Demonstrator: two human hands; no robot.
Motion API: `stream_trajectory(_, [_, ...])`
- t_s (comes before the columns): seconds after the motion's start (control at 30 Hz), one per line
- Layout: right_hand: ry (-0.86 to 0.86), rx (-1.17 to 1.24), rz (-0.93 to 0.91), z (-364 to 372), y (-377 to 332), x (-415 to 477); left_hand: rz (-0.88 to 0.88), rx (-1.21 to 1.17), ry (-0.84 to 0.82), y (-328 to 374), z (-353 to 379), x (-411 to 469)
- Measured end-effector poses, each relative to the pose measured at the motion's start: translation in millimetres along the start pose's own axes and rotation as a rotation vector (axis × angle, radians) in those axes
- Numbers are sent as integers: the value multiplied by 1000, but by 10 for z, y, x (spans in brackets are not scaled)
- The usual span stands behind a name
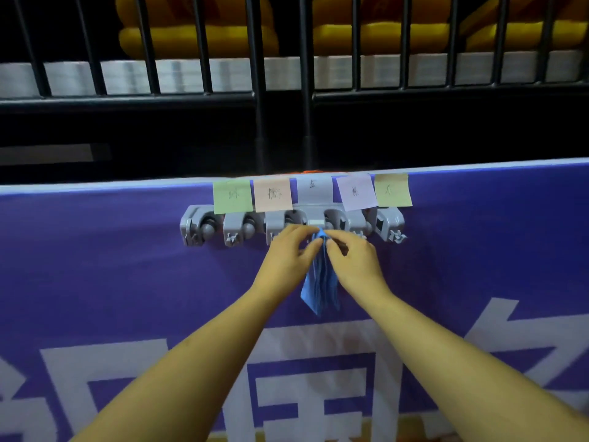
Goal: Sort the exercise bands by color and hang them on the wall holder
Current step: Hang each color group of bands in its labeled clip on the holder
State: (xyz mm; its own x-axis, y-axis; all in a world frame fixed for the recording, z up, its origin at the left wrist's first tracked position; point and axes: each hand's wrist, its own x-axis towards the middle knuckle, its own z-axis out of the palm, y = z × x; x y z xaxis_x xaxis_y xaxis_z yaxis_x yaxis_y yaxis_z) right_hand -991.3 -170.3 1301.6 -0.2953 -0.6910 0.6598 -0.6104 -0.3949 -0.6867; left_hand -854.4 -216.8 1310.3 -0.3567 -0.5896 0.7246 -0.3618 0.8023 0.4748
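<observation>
Band: the blue band (320, 282) is right here at the middle of the wall holder (204, 226). Its bunched top sits just under the centre clip and the rest hangs straight down between my wrists.
Caught or not: my fingers cover the spot, so I can't tell whether the top is on a hook.
Left hand: my left hand (288, 255) comes in from the left, thumb and fingertips pinching the band's top on its left side, the other fingers curled in.
Right hand: my right hand (353, 260) mirrors it from the right, pinching the same bunched top; the two sets of fingertips almost meet.
Holder: grey plastic, a row of clips and small hooks. The clips toward its left and right ends carry nothing.
Labels: five sticky notes line the holder's top edge, green (232, 196), pink (272, 194), pale grey (314, 188), lilac (355, 192) and yellow-green (392, 190). The writing is too blurred to read. My band hangs below the pale grey one.
Backing: the holder is fixed near the top edge of a purple banner (95, 250) with big white characters lower down.
Beyond: a black railing (259, 90) rises behind the banner, with yellow padded shapes (197, 36) behind its bars.
</observation>
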Motion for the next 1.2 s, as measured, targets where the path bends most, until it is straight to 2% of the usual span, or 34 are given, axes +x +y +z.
stream_trajectory(0.27, [5,-58,59,47,-3,-145,-62,6,-3,-12,48,-71])
stream_trajectory(0.43, [-80,-199,143,44,178,-463,-194,47,-90,-81,41,-444])
stream_trajectory(0.6, [-127,-280,269,148,530,-1079,-374,31,-177,-251,141,-1185])
stream_trajectory(0.87, [-269,-276,482,375,977,-2422,-646,45,-376,-573,271,-2638])
stream_trajectory(1.2, [-454,-311,700,799,1238,-4220,-930,31,-581,-843,227,-4564])
